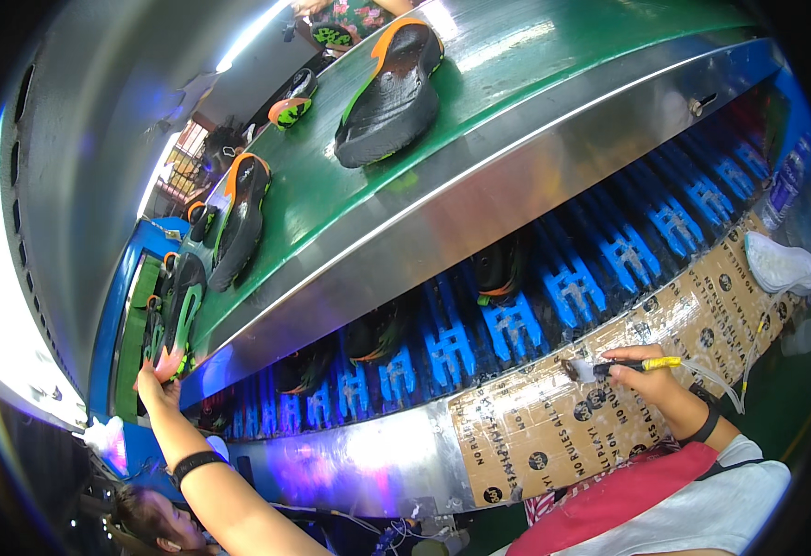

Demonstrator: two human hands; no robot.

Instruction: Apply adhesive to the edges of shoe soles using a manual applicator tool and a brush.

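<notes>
At the left end of the green belt (294, 199), my left hand (157, 382) is closed on the near end of a black and green shoe sole (183, 301). My right hand (639, 363) grips a brush (633, 365) with a dark handle and a yellow rear end. Its bristles sit just over the printed cardboard (554, 435), and thin pale tubes (713, 378) trail from the handle. On the belt lie a large black sole with orange and green edging (392, 102), a similar sole (241, 218) and a smaller piece (292, 100).
Below the belt's metal side (480, 222) runs a row of blue clamps (515, 329), some carrying dark shoe parts (375, 334). A purple-labelled bottle (784, 190) and a white shoe-shaped piece (781, 264) are at the right. Another person (155, 519) is at the lower left.
</notes>
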